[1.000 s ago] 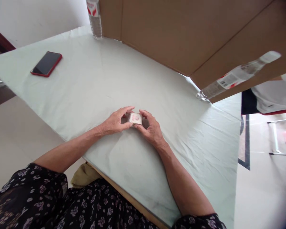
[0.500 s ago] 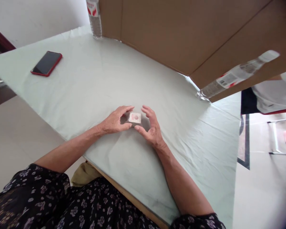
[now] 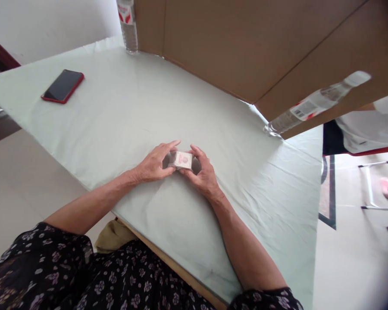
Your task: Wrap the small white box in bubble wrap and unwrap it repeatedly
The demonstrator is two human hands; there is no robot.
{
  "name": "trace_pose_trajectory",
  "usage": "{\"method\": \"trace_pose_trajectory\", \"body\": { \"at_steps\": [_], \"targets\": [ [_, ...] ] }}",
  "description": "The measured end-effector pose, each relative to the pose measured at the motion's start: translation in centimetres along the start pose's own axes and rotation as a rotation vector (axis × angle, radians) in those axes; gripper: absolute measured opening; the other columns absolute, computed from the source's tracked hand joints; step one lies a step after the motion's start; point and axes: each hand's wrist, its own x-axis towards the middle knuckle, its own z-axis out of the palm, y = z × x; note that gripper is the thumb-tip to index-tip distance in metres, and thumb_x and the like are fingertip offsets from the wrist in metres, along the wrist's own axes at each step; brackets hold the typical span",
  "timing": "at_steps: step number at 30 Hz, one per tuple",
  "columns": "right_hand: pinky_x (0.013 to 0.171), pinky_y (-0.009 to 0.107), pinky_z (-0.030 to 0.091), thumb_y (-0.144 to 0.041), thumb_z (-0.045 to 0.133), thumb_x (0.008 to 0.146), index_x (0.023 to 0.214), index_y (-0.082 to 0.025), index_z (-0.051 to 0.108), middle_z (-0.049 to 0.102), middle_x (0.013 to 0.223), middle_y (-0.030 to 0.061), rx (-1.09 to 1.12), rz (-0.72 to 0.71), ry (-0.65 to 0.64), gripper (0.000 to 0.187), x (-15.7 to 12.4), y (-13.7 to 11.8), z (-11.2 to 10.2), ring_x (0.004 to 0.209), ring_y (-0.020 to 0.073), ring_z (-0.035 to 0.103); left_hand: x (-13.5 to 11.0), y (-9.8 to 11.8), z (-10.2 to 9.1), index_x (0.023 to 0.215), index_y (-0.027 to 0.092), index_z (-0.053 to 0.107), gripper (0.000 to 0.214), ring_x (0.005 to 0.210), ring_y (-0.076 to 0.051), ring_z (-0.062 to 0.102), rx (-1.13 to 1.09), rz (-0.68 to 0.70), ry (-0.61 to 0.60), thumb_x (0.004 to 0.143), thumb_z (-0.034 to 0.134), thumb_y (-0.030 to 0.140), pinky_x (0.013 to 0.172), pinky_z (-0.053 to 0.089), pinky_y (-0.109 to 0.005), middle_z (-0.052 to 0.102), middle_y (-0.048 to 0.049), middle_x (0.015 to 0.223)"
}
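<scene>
Pale green cloth-covered table (image 3: 148,107) shown indoors, clock face centred on a small white box with pinkish-red print and what looks like clear wrapping (image 3: 183,160). Box is located at the near-middle of the cloth, between 2 bare hands. Tall brown cardboard panel (image 3: 213,47) stood from 12 to 2 o'clock, with 1 clear plastic bottle with a red-and-white label (image 3: 128,32) at 11 and 1 similar clear bottle (image 3: 313,105) leaning in view toward 2. Black phone in a red case (image 3: 63,86) laid flat at 10, well apart.

For good handling, pressure should be kept light and even from 9 and 3 o'clock, box kept level, thumbs kept low on the near edge so the printed top isn't covered and the wrapping isn't creased.

Left hand (image 3: 153,163), at 9: half open, thumb and fingers curved in a C, gap left between palm and box; thumb tip by the near-left corner, firm contact cannot be told. Right hand (image 3: 207,174), at 4: more closed, box pinched, apparently lightly, between thumb at 6 and fingertips at 1; palm held off it.
</scene>
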Motion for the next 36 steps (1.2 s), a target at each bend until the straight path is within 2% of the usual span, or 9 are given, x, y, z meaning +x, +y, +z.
{"method": "trace_pose_trajectory", "body": {
  "at_steps": [2,6,10,12,16,21,27,32,36],
  "targets": [
    [0.108,0.052,0.045,-0.046,0.070,0.088,0.150,-0.030,0.042,0.067,0.132,0.0108,-0.027,-0.009,0.011,0.071,0.0,-0.2,0.0,0.122,0.0295,0.063,0.1,-0.1,0.1,0.155,0.020,0.036,0.078,0.121,-0.028,0.058,0.015,0.000,0.006,0.082,0.063,0.025,0.108,0.045,-0.045,0.063,-0.0131,0.132],
    [0.108,0.055,0.045,-0.054,0.070,0.086,0.147,-0.029,0.047,0.066,0.137,0.0126,-0.038,0.024,-0.064,0.070,0.2,0.2,-0.2,0.125,0.0321,0.062,0.3,0.0,-0.3,0.153,0.018,0.040,0.081,0.128,-0.034,0.053,0.041,-0.064,-0.111,0.079,0.068,0.033,0.112,0.041,-0.051,0.059,-0.0162,0.140],
    [0.113,0.057,0.042,-0.063,0.067,0.086,0.147,-0.028,0.047,0.060,0.146,0.0142,0.039,0.049,-0.044,0.074,0.1,0.3,-0.5,0.133,0.0327,0.057,0.1,0.4,-1.1,0.157,0.020,0.034,0.086,0.135,-0.034,0.048,-0.044,-0.109,-0.131,0.079,0.066,0.037,0.115,0.039,-0.053,0.051,-0.0162,0.149],
    [0.112,0.056,0.043,-0.061,0.064,0.089,0.143,-0.028,0.051,0.058,0.147,0.0143,0.083,0.060,0.010,0.065,-0.1,0.1,-0.6,0.135,0.0316,0.056,0.0,0.4,-1.3,0.158,0.018,0.032,0.087,0.137,-0.034,0.047,-0.070,-0.141,-0.123,0.080,0.065,0.037,0.116,0.038,-0.053,0.052,-0.0164,0.148],
    [0.111,0.053,0.046,-0.052,0.061,0.094,0.125,-0.029,0.065,0.065,0.138,0.0103,0.095,0.039,0.119,0.038,0.0,-0.5,-0.7,0.133,0.0281,0.057,0.1,0.5,-1.3,0.157,0.015,0.033,0.088,0.135,-0.035,0.048,-0.052,-0.173,-0.115,0.078,0.066,0.038,0.116,0.037,-0.054,0.056,-0.0178,0.143],
    [0.109,0.053,0.048,-0.046,0.062,0.096,0.107,-0.029,0.073,0.069,0.131,0.0086,-0.022,-0.043,0.144,0.023,0.5,-0.9,-0.7,0.125,0.0277,0.063,0.4,0.4,-0.7,0.155,0.016,0.037,0.085,0.129,-0.034,0.053,0.021,-0.123,-0.101,0.078,0.066,0.036,0.114,0.039,-0.052,0.060,-0.0160,0.138],
    [0.103,0.053,0.046,-0.040,0.062,0.096,0.102,-0.032,0.075,0.071,0.130,0.0056,-0.252,-0.154,0.062,0.016,1.5,-1.3,-1.4,0.120,0.0296,0.065,0.2,-0.4,0.0,0.154,0.019,0.040,0.079,0.120,-0.030,0.058,0.014,-0.079,-0.041,0.080,0.064,0.030,0.110,0.043,-0.049,0.063,-0.0132,0.132],
    [0.099,0.050,0.044,-0.033,0.055,0.100,0.090,-0.028,0.071,0.074,0.122,0.0054,-0.331,-0.211,0.075,0.020,2.1,-1.9,-1.3,0.111,0.0274,0.067,0.1,-0.8,0.7,0.154,0.021,0.040,0.078,0.124,-0.027,0.057,-0.050,0.004,0.000,0.080,0.062,0.021,0.109,0.045,-0.044,0.061,-0.0129,0.134],
    [0.099,0.047,0.044,-0.028,0.044,0.103,0.094,-0.025,0.063,0.074,0.120,0.0089,-0.277,-0.206,0.134,0.021,2.8,-2.1,-1.1,0.114,0.0260,0.067,0.2,-0.7,0.7,0.155,0.021,0.038,0.080,0.118,-0.026,0.059,-0.102,0.066,-0.011,0.078,0.061,0.016,0.104,0.049,-0.042,0.059,-0.0140,0.132]
  ]
}}
